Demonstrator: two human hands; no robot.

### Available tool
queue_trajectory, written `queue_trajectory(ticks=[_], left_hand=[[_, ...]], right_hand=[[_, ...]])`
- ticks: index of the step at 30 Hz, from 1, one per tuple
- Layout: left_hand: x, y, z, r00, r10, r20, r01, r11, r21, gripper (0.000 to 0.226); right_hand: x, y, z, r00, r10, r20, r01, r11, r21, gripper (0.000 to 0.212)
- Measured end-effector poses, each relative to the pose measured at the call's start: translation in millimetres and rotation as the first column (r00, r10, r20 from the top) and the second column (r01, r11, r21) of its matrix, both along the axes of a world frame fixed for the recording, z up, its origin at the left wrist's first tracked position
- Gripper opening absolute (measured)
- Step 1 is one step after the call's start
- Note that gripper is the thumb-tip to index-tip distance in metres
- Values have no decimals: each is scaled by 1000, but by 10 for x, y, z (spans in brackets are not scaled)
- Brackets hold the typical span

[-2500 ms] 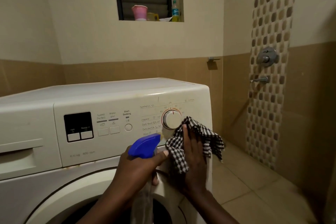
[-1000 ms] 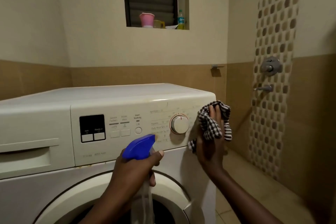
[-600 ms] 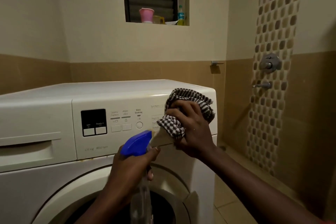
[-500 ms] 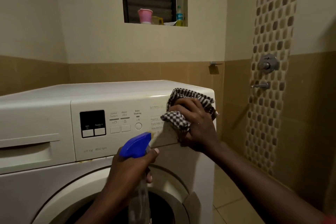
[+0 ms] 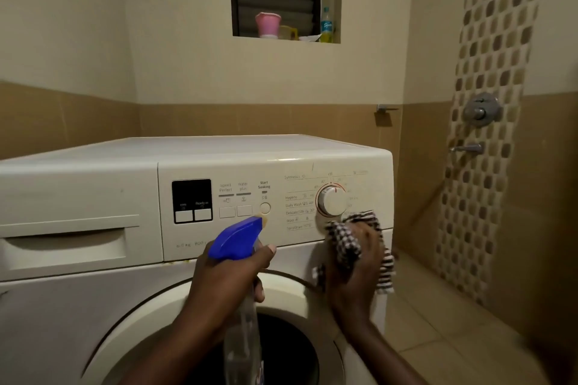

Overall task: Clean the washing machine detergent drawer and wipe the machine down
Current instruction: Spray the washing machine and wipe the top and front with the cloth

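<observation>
Both hands before washing machine (image 5: 93, 184): left (image 5: 225, 284) round spray bottle (image 5: 234, 239), right (image 5: 356, 269) (blurred) round checked cloth (image 5: 344, 244) beneath dial (image 5: 332, 204)

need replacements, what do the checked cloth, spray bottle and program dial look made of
The checked cloth looks like woven fabric, likely cotton, matte: it bunches softly in the right hand. The spray bottle has a clear, slightly glossy plastic body, see-through below the left hand, and an opaque blue plastic head. The program dial seems smooth white plastic with a mild sheen.
</observation>
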State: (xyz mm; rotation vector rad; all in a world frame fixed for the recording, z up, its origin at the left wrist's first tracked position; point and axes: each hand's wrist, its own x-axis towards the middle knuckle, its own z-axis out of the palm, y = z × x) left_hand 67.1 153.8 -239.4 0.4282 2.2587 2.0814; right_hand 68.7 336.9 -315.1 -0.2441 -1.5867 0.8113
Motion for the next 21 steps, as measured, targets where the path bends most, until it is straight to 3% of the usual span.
queue_trajectory(ticks=[4,7,9,11,17,21], left_hand=[[53,-38,-53,1000,-16,-7,16,999,39,22],[16,-101,-96,1000,-7,10,7,999,41,22],[-32,-151,-116,999,-3,52,1,999,40,28],[-60,-225,-114,998,-1,70,-4,997,75,22],[-38,-390,-116,997,-60,56,56,996,71,58],[-25,-522,-149,996,-34,81,27,996,85,61]], right_hand=[[-53,-353,-11,991,102,88,-118,974,195,47],[-65,-409,103,969,185,162,-240,859,452,47],[-89,-365,145,968,176,176,-244,809,534,53],[-125,-288,200,986,119,119,-165,828,537,54],[-270,-474,662,995,103,-2,-94,923,374,43],[-330,-490,967,995,68,-79,-46,968,248,42]])
